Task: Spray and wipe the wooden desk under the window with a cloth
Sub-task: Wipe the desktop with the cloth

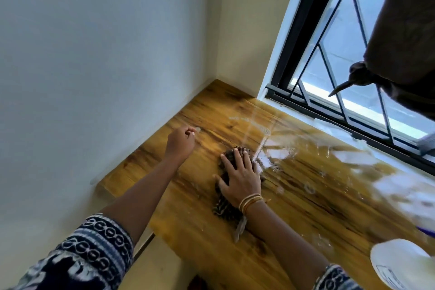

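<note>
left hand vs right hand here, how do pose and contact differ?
The right hand lies flat with fingers spread, pressing the dark cloth onto the wooden desk; the left hand is loosely curled with no cloth under it. The right hand is near the wet streaks mid-desk; the left hand reaches toward the wall side. The right wrist wears bangles; the left wrist is bare. Both sleeves are patterned.

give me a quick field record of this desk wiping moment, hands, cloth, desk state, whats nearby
left hand: loosely curled, resting near the wall edge, its grip holding nothing clearly visible
right hand: spread flat, pressing on the cloth
cloth: dark, patterned, bunched under the palm
desk: wooden, glossy with wet streaks toward the window
window: black frame and grille, behind the desk
white object: at the right edge, partly cut off
</note>
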A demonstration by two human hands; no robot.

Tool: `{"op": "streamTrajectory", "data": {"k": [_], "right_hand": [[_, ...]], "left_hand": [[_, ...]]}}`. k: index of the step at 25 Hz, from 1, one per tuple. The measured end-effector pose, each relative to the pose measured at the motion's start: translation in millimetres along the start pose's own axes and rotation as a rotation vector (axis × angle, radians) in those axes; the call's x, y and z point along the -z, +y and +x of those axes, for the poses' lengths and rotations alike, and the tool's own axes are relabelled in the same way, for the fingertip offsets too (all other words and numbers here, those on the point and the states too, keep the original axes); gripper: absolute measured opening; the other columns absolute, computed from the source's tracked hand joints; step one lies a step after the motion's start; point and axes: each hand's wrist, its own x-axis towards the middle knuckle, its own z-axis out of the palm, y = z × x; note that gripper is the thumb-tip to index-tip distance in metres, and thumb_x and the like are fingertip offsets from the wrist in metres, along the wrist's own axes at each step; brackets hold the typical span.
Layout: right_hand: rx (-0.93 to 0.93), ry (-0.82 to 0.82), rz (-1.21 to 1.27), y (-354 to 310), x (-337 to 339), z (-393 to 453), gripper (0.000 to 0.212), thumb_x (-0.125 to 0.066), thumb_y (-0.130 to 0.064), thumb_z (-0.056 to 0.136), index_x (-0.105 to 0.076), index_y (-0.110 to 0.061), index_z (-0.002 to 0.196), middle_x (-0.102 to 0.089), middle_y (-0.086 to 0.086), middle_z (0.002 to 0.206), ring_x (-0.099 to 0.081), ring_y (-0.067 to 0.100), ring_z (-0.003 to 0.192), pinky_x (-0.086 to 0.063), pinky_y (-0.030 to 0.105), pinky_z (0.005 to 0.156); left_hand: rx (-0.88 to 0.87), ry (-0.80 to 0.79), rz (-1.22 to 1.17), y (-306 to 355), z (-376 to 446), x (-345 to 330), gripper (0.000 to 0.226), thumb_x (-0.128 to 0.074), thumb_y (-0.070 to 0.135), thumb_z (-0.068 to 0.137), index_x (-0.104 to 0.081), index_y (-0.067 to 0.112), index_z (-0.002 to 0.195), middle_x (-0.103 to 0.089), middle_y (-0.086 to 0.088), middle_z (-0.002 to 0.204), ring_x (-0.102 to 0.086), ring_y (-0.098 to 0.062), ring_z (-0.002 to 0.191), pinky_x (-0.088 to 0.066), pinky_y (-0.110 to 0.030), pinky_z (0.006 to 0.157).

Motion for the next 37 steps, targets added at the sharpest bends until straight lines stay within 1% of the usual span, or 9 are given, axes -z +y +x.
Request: {"op": "streamTrajectory", "data": {"k": [4,8,13,17,21,26,30,34,37], "right_hand": [[0.027,0.113,-0.052,9.7,-14.3,7.6,0.065,-0.028,-0.061,0.092,-0.03,-0.031,0.15,-0.027,0.009,0.158,-0.025,0.033,0.145,-0.021,0.052,0.117],[0.023,0.183,-0.012,14.3,-18.7,22.2,0.064,-0.031,-0.054,0.094,-0.031,-0.023,0.151,-0.027,0.011,0.157,-0.025,0.03,0.146,-0.022,0.046,0.118],[-0.011,0.216,0.03,16.2,-16.1,48.2,0.057,-0.033,-0.036,0.095,-0.034,-0.018,0.149,-0.027,0.011,0.157,-0.024,0.029,0.146,-0.027,0.046,0.118],[0.005,0.2,0.049,8.8,-8.8,81.5,0.057,-0.033,-0.031,0.094,-0.033,-0.018,0.15,-0.026,0.011,0.158,-0.02,0.028,0.147,-0.017,0.043,0.12],[0.225,0.119,0.04,0.3,-5.9,96.7,0.058,-0.034,-0.033,0.095,-0.029,-0.018,0.151,-0.025,0.008,0.158,-0.019,0.024,0.148,-0.02,0.043,0.12],[0.427,0.055,0.025,24.1,-4.7,79.4,0.046,-0.036,-0.035,0.098,-0.044,-0.025,0.142,-0.033,-0.001,0.156,-0.025,0.019,0.146,-0.023,0.043,0.119],[0.201,0.174,0.055,72.3,0.8,74.1,0.044,-0.038,-0.041,0.094,-0.052,-0.035,0.136,-0.041,-0.004,0.151,-0.035,0.02,0.141,-0.026,0.047,0.116],[-0.227,0.304,0.074,143.5,14.4,88.8,0.048,-0.039,-0.038,0.09,-0.055,-0.029,0.134,-0.044,0.004,0.149,-0.039,0.03,0.138,-0.031,0.053,0.112],[-0.552,0.279,0.07,144.9,19.4,115.0,0.055,-0.035,-0.039,0.091,-0.044,-0.027,0.143,-0.035,0.009,0.154,-0.03,0.032,0.142,-0.028,0.054,0.114]], "left_hand": [[-0.123,-0.007,0.246,-18.6,36.3,-13.1,0.035,-0.045,0.018,0.098,-0.053,0.012,0.131,-0.053,-0.011,0.135,-0.05,-0.023,0.124,-0.043,-0.03,0.097],[-0.241,-0.105,0.47,-48.9,64.1,-20.0,0.054,-0.032,0.032,0.097,-0.035,0.009,0.146,-0.032,-0.011,0.154,-0.026,-0.025,0.143,-0.02,-0.04,0.117],[-0.306,-0.039,0.516,-64.9,72.7,-23.6,0.054,-0.026,0.029,0.095,-0.037,0.014,0.146,-0.034,-0.006,0.153,-0.029,-0.02,0.143,-0.022,-0.04,0.116],[-0.305,-0.019,0.522,-64.8,75.1,-25.0,0.052,-0.029,0.024,0.094,-0.038,0.017,0.145,-0.035,-0.002,0.153,-0.03,-0.018,0.142,-0.025,-0.041,0.114],[-0.308,-0.021,0.525,-65.3,79.5,-24.2,0.052,-0.03,0.023,0.094,-0.038,0.02,0.145,-0.035,-0.001,0.153,-0.031,-0.017,0.142,-0.027,-0.041,0.114],[-0.304,-0.019,0.508,-62.8,80.1,-22.9,0.051,-0.033,0.022,0.094,-0.04,0.02,0.145,-0.036,-0.001,0.153,-0.031,-0.017,0.141,-0.027,-0.04,0.115],[-0.296,-0.011,0.493,-63.2,78.8,-23.4,0.05,-0.033,0.022,0.095,-0.041,0.021,0.144,-0.038,-0.001,0.151,-0.032,-0.017,0.141,-0.027,-0.04,0.115],[-0.289,0.006,0.479,-61.4,78.4,-24.2,0.047,-0.04,0.015,0.096,-0.042,0.02,0.143,-0.038,-0.002,0.151,-0.032,-0.017,0.141,-0.026,-0.04,0.116],[-0.28,0.015,0.483,-59.3,79.0,-24.0,0.048,-0.042,0.013,0.096,-0.042,0.02,0.143,-0.039,-0.002,0.151,-0.032,-0.017,0.141,-0.026,-0.04,0.116]]}}
